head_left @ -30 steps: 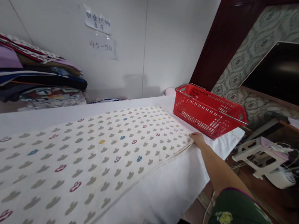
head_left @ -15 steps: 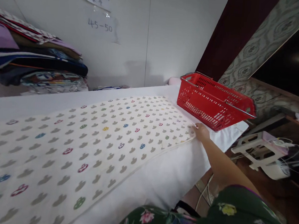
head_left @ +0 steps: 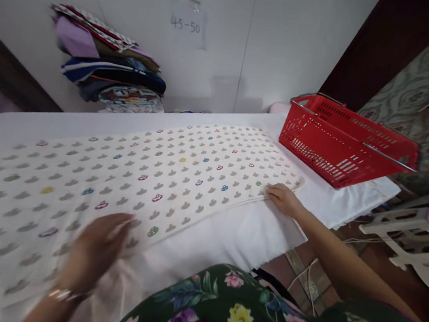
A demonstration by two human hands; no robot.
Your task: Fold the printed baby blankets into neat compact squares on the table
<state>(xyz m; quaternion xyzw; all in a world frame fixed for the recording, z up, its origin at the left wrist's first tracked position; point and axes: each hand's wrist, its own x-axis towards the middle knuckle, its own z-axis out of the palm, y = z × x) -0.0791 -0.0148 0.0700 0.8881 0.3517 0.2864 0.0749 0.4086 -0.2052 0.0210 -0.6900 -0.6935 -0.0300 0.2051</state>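
Printed cloth spread nearly flat on the surface, just beside the red basket. Spreading looks mostly done; edge at right hand isn't straight, so that's left. Right grip: pinched on near edge. Left hand: blurred, can't tell.

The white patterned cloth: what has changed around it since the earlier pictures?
The left hand has entered view, blurred, near the front edge of the white patterned cloth; the right hand moved left along that edge from the corner. The red plastic basket stayed put.
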